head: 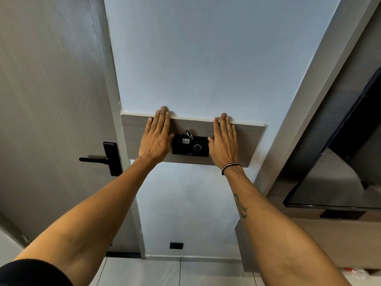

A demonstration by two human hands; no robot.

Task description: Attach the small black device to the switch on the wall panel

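Two hands flat on wood panel (255, 141), fingers spread, grasping nothing. Left hand (156, 137) just left of one black switch plate (190, 146); right hand (224, 141) just right, thumbs touching plate edges. One small device (188, 133) with white tag at plate's top edge. One door handle (97, 159) at left.

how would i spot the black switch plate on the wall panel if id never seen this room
Right of the grey door, a wood-grain panel crosses the pale blue wall. The black switch plate sits at its middle, between the flat left hand and right hand. Only it carries a white tag and a metal ring.
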